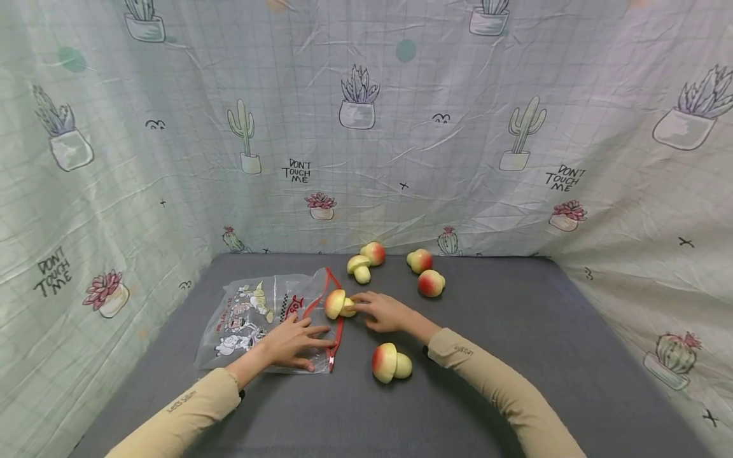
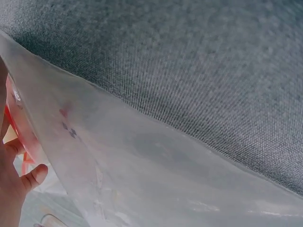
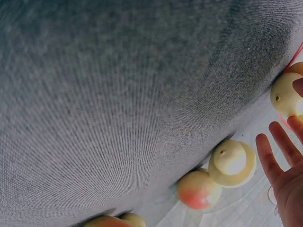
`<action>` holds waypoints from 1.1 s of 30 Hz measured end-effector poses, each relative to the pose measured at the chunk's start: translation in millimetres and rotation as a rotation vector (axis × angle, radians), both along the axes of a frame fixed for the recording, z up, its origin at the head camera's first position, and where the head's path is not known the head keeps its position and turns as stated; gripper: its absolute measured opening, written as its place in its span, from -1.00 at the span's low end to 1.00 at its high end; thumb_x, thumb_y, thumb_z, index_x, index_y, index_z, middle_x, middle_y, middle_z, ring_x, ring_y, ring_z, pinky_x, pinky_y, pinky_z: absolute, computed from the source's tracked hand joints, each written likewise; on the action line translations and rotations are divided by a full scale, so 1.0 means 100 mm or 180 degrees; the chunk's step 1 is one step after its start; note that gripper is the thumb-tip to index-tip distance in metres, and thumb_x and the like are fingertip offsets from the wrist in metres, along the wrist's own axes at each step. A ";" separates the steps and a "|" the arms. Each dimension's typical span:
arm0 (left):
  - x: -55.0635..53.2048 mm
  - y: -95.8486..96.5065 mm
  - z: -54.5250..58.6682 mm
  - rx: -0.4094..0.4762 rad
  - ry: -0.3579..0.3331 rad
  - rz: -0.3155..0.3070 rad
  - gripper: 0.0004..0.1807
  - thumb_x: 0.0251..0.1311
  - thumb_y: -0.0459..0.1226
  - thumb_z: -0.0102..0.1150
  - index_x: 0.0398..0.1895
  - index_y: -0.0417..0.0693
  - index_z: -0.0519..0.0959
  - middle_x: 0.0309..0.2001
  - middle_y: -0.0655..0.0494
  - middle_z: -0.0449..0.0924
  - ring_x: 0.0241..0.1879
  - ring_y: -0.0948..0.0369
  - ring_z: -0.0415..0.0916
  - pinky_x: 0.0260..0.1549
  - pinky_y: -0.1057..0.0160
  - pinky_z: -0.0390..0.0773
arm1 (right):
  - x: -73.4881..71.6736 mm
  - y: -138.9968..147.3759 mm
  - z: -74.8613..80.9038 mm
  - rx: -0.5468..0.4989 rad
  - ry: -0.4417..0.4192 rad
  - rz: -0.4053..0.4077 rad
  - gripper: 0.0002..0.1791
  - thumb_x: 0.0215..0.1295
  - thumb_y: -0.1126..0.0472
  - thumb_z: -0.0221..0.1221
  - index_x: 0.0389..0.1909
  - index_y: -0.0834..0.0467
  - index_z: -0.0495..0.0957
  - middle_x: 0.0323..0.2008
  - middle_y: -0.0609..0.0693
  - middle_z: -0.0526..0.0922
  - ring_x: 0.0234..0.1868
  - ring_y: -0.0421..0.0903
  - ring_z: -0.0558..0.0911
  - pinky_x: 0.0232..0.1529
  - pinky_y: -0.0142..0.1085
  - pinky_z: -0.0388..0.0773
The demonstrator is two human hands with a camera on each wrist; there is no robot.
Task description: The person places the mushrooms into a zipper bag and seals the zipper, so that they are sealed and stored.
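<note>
A clear plastic bag (image 1: 246, 318) with printed cartoon figures and a red zip strip (image 1: 340, 332) lies flat on the left of the grey table. Across its lower right part rests my left hand (image 1: 291, 343), fingers spread. My right hand (image 1: 386, 313) pinches the pale stem of a yellow and red toy mushroom (image 1: 335, 303) between thumb and index finger, its cap over the bag's red edge. The other right fingers stay extended in the right wrist view, where the stem end of this mushroom (image 3: 283, 97) faces the camera.
Another toy mushroom (image 1: 386, 364) lies nearer the front, right of the bag. Behind the right hand are a yellow mushroom (image 1: 359, 267), a red-capped one (image 1: 374, 253) touching it, and two more mushrooms (image 1: 420, 261) (image 1: 431, 284) farther right. A patterned cloth (image 1: 366, 159) hangs around the table (image 1: 504, 356).
</note>
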State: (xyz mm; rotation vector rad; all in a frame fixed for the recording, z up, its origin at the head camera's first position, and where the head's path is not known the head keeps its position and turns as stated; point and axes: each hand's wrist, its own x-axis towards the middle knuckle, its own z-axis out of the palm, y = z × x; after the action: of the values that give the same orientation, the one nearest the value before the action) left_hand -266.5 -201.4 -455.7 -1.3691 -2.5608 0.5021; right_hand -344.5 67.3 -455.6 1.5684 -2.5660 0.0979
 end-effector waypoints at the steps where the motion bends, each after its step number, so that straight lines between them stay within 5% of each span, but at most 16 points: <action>1: 0.00 0.00 0.00 -0.0019 -0.0001 0.0017 -0.27 -0.11 0.38 -0.22 0.23 0.48 0.23 0.19 0.22 0.38 -0.20 0.17 0.39 -0.40 0.19 0.24 | 0.00 0.00 0.00 0.0012 0.0003 -0.0012 -0.44 0.19 0.18 0.06 0.24 -0.11 0.26 0.22 0.00 0.31 0.16 -0.07 0.38 -0.01 -0.17 0.44; 9: 0.03 0.05 0.04 -0.0116 -0.0059 0.0152 -0.23 -0.15 0.36 -0.11 0.25 0.48 0.20 0.19 0.21 0.38 -0.14 0.15 0.39 -0.31 0.13 0.33 | 0.01 0.01 -0.02 0.0015 0.0079 -0.0024 -0.43 0.21 0.11 0.05 0.27 -0.14 0.21 0.24 -0.03 0.27 0.14 -0.07 0.37 -0.06 -0.13 0.45; 17: 0.02 0.06 0.04 -0.0263 0.0273 -0.0192 -0.25 -0.11 0.32 -0.10 0.24 0.37 0.25 0.14 0.14 0.43 -0.06 0.13 0.46 0.06 0.02 0.36 | -0.04 -0.02 -0.04 0.0155 0.0138 -0.0110 -0.41 0.23 0.08 0.03 0.29 -0.17 0.15 0.28 -0.08 0.23 0.18 -0.07 0.33 0.00 -0.03 0.42; 33: 0.01 0.06 0.00 -0.0432 0.0192 -0.0168 -0.26 -0.03 0.30 -0.18 0.30 0.38 0.15 0.22 0.19 0.34 -0.11 0.22 0.47 -0.05 0.14 0.40 | -0.02 -0.16 0.02 0.0327 0.0223 -0.0102 -0.36 0.20 0.08 0.06 0.31 -0.18 0.11 0.30 -0.06 0.20 0.18 -0.07 0.31 0.01 -0.06 0.42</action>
State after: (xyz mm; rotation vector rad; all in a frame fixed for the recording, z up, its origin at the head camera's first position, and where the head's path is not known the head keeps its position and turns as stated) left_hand -265.9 -195.7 -455.5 -1.4376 -2.4759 0.7082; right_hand -346.9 51.0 -453.1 1.5344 -2.5784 -0.0919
